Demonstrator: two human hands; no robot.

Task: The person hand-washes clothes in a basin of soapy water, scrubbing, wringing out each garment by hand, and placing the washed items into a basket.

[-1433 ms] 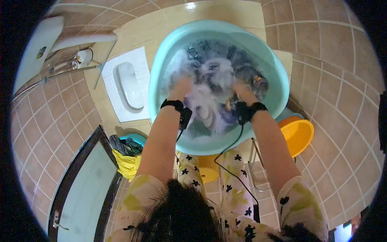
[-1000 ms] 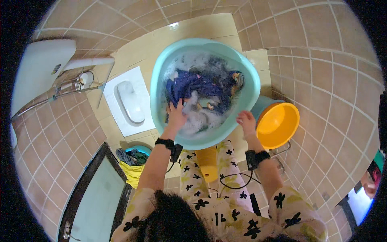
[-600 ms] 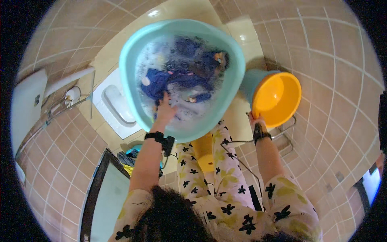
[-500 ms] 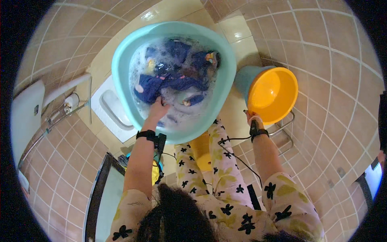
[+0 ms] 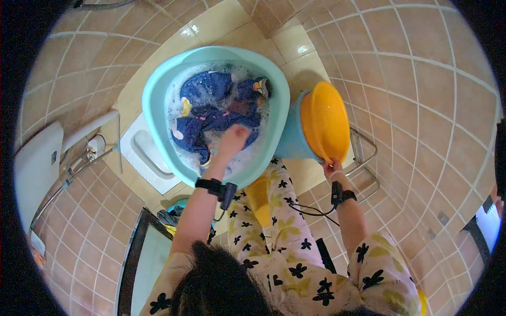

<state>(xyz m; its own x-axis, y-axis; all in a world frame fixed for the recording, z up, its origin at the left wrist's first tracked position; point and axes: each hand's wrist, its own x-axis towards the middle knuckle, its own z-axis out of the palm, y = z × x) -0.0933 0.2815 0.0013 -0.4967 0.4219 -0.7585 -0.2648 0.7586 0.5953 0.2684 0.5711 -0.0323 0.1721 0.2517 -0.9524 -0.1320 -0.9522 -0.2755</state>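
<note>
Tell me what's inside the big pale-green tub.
Dark blue clothes in soapy water, with the left hand over them. Clothes and foam hide the bottom of the tub, so anything beneath can't be seen.

A small tiled bathroom.
White ceramic squat toilet (image 5: 149,154) at the frame's left-centre, round white roll (image 5: 96,146) farther left, beige-brown square wall tiles (image 5: 416,122) with pale grout along the right.
</note>
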